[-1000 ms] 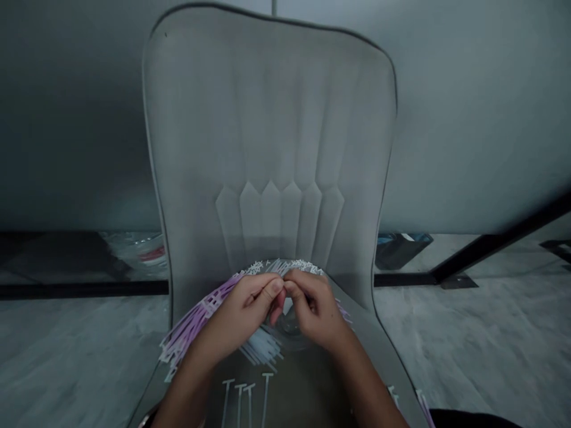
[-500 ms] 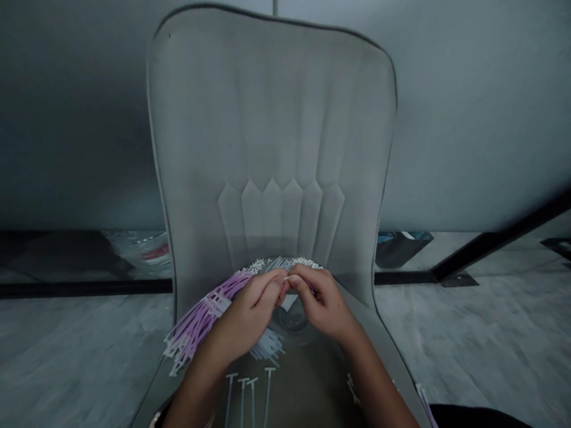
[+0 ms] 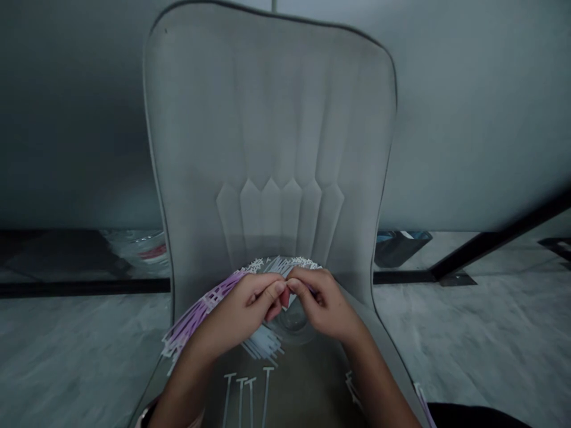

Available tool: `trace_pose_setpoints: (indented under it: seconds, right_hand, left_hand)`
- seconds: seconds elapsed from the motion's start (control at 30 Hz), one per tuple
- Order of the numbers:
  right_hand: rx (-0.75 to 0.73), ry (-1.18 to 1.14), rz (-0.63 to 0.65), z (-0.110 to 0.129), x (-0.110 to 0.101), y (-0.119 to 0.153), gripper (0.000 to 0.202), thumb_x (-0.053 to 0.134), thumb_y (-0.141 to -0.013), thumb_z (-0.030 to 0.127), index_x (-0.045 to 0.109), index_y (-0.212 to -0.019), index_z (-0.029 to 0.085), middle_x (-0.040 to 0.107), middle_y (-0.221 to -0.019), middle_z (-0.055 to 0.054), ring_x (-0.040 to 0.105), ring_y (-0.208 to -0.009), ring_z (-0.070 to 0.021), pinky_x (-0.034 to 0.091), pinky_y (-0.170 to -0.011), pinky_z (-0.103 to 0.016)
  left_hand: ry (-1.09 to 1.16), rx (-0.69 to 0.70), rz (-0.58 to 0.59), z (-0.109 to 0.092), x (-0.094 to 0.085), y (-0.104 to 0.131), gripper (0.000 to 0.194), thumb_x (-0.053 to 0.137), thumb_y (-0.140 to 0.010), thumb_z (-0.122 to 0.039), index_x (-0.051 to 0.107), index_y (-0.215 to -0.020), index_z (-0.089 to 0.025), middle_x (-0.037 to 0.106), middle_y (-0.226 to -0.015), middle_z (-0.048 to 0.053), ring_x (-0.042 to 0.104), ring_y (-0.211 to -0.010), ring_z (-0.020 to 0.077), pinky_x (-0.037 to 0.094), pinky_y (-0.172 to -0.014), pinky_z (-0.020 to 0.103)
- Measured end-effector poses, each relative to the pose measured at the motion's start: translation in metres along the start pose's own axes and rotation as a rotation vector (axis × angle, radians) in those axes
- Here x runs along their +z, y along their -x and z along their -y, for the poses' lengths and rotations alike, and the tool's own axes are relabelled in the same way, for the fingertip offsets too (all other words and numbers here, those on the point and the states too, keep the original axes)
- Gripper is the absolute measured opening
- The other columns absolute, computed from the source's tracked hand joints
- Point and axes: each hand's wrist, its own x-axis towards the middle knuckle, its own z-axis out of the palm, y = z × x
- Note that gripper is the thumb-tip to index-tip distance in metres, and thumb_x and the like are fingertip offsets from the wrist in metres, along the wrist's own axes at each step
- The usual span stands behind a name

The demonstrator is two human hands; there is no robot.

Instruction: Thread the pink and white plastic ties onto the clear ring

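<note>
My left hand [image 3: 254, 303] and my right hand [image 3: 323, 303] meet at the fingertips above the chair seat. Thumb and forefinger are pinched on each hand; whatever is between them is too small and covered to make out. Below the hands sits a clear round container [image 3: 294, 334], partly covered by them. A bundle of purple sticks with white ends [image 3: 200, 310] lies beside my left forearm. Pale blue sticks [image 3: 263, 345] stick out under my left hand. Several thin pale sticks with T-shaped ends [image 3: 266, 392] lie apart near the front of the seat.
The grey padded chair [image 3: 272, 137] has a tall backrest behind the work. More pale sticks [image 3: 279, 264] and small white ends [image 3: 306, 262] show beyond my hands. A few loose pieces [image 3: 352, 389] lie by my right forearm. A black metal bar [image 3: 499, 238] slants at the right.
My fingertips have drawn closer together, and the small white piece seen between them is now covered. My left hand has tilted slightly; the view has shifted a little.
</note>
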Motion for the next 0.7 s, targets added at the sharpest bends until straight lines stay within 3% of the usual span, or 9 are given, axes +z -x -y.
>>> trace_pose_setpoints:
  seconds: [0.2, 0.43, 0.57, 0.7]
  right_hand:
    - [0.049, -0.007, 0.083, -0.005, -0.006, 0.001, 0.033, 0.043, -0.099, 0.023, 0.06, -0.071, 0.017, 0.047, -0.059, 0.004, 0.044, -0.056, -0.0106, 0.031, -0.054, -0.023]
    - [0.058, -0.213, 0.142, -0.006, -0.009, -0.002, 0.044, 0.043, -0.098, 0.044, 0.054, -0.065, 0.017, 0.041, -0.058, 0.004, 0.036, -0.054, -0.0102, 0.029, -0.05, -0.023]
    - [0.076, -0.264, 0.145, 0.001, -0.01, -0.002, 0.045, 0.043, -0.097, 0.047, 0.044, -0.061, 0.019, 0.033, -0.058, 0.005, 0.031, -0.054, -0.0099, 0.025, -0.048, -0.023]
    - [0.121, -0.327, 0.159, 0.006, -0.011, -0.002, 0.044, 0.044, -0.097, 0.045, 0.041, -0.062, 0.019, 0.029, -0.057, 0.006, 0.026, -0.051, -0.0089, 0.02, -0.044, -0.023]
  left_hand:
    - [-0.095, -0.074, 0.009, -0.003, 0.002, 0.001, 0.036, 0.038, -0.097, -0.037, 0.052, -0.069, -0.019, 0.04, -0.047, -0.008, 0.037, -0.045, 0.0105, 0.029, -0.048, 0.023]
    - [-0.672, -0.028, -0.023, -0.021, 0.001, 0.012, 0.035, 0.043, -0.097, -0.037, 0.067, -0.079, -0.021, 0.066, -0.067, 0.001, 0.055, -0.06, 0.0164, 0.029, -0.058, 0.027]
    - [-0.779, 0.0, -0.028, -0.025, 0.001, 0.015, 0.039, 0.043, -0.098, -0.04, 0.067, -0.074, -0.021, 0.064, -0.061, 0.001, 0.053, -0.054, 0.0158, 0.028, -0.054, 0.028]
    - [-0.823, 0.019, -0.013, -0.027, 0.003, 0.014, 0.039, 0.04, -0.099, -0.041, 0.068, -0.08, -0.02, 0.069, -0.068, 0.003, 0.061, -0.061, 0.0184, 0.033, -0.056, 0.028]
